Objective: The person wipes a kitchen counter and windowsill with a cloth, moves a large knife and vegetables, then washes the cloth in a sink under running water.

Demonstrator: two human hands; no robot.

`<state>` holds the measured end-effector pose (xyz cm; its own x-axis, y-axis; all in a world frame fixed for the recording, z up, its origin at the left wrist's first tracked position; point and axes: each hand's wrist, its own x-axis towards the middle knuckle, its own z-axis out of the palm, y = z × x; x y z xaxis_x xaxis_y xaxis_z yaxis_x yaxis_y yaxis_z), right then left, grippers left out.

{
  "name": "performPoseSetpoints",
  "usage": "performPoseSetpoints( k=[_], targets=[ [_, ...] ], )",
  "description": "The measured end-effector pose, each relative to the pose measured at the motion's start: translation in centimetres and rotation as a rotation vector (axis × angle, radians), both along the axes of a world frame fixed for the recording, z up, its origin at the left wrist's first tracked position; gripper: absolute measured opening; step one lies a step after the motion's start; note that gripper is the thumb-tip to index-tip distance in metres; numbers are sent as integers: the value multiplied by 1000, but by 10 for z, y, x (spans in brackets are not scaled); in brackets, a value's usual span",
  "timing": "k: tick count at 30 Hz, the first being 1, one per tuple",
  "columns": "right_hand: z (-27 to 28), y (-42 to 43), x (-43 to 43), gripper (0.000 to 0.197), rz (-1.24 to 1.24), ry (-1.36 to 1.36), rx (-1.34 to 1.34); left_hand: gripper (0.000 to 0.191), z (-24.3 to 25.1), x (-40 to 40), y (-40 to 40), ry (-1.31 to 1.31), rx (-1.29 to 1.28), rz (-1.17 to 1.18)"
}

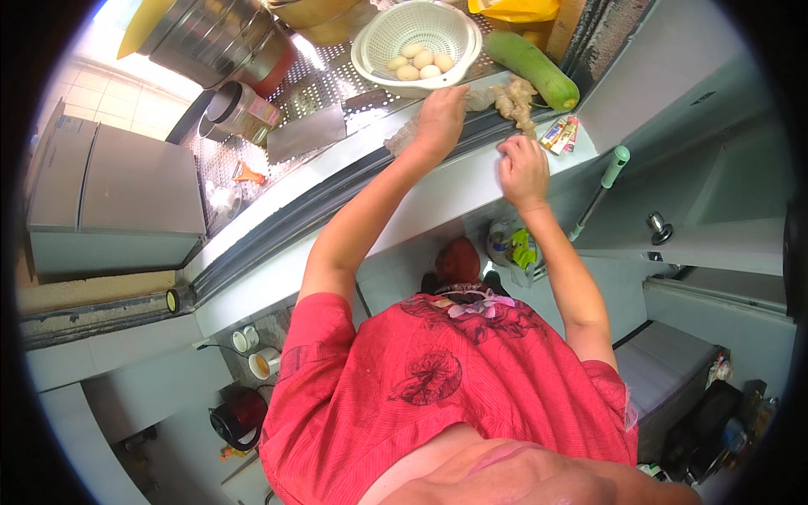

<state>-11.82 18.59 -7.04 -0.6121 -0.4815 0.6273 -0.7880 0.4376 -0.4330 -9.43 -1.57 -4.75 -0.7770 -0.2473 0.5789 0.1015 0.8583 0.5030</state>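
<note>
My left hand [442, 120] lies with bent fingers on a crumpled greyish cloth [402, 136] at the window's sliding track; the cloth shows on both sides of it. To its right, my right hand [525, 167] rests curled at the white sill [454, 183], its fingertips by the lower tip of a piece of ginger root [514, 102]; whether they touch it cannot be told. Its palm is hidden. A green gourd [533, 69] lies beyond the ginger, and small printed packets [559, 134] lie to the right. Behind my left hand stands a white plastic colander [372, 53] holding several eggs [423, 60].
A cleaver [309, 134] lies on the perforated metal shelf [315, 79], with an orange peeler [247, 173] and a lidded jar [249, 113] near it. Metal pots [211, 44] stand at the upper left. A green-handled pole [613, 167] leans at the right.
</note>
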Motion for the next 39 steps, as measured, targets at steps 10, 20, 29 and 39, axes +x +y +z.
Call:
performPoseSetpoints(
  k=[10, 20, 29, 39],
  targets=[
    [-1, 2, 3, 12, -3, 4, 0, 30, 6, 21, -36, -472, 148, -117],
    [-10, 3, 1, 21, -53, -126, -215, 27, 40, 95, 44, 115, -125, -131],
    [-25, 50, 24, 20, 101, -656, -844, 49, -20, 111, 93, -340, -304, -4],
    [-56, 100, 66, 21, 111, -847, -649, 45, -11, 393, -47, -336, -322, 691]
  ],
)
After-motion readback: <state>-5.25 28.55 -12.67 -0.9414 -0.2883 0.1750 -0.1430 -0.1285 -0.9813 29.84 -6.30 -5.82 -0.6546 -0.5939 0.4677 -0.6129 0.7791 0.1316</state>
